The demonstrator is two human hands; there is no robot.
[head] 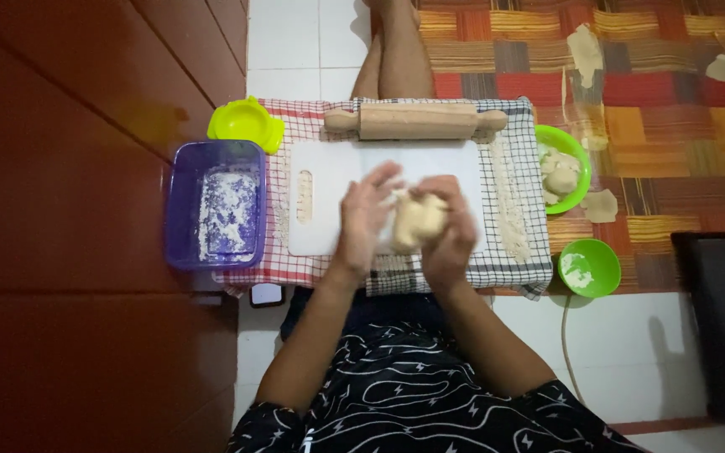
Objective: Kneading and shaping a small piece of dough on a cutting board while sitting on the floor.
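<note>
Both hands hold a pale lump of dough (pixel 417 220) above a white cutting board (pixel 320 180). My left hand (pixel 364 220) presses its open palm against the dough's left side. My right hand (pixel 451 226) cups the dough from the right, fingers curled around it. A wooden rolling pin (pixel 415 121) lies across the far edge of the board, on a checked cloth (pixel 513 252).
A purple tub (pixel 185 210) dusted with flour sits left of the board, a yellow-green mould (pixel 247 122) behind it. Right of the cloth stand a green bowl of dough pieces (pixel 579 159) and a smaller green bowl (pixel 602 268). Flat dough pieces (pixel 601 206) lie on the patterned mat. A person's legs (pixel 396 50) extend beyond.
</note>
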